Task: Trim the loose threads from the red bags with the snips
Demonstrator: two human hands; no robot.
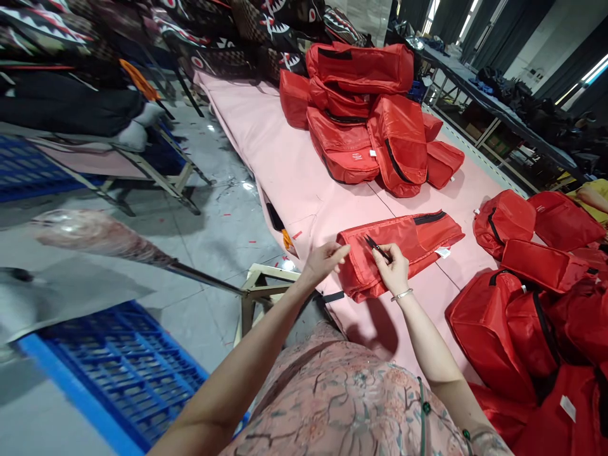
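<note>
In my right hand (393, 268) is a pair of small black thread snips (377, 248), its points directed up and left over a red bag (394, 244). This bag lies flattened on the pink-covered table (304, 190), with a black strip near its far end and a white label on its near side. My left hand (327, 261) is closed at the bag's left edge, thumb and fingers pinched there. Whether a loose thread is also between those fingertips is too small to see.
Red bags (342, 139) are piled at the table's far end, and more red bags (503, 323) crowd the right side. Left of the table are a metal-framed stool (254, 288), a plastic-wrapped pole (104, 237) and a blue crate (133, 367). A person's arm (596, 195) shows at far right.
</note>
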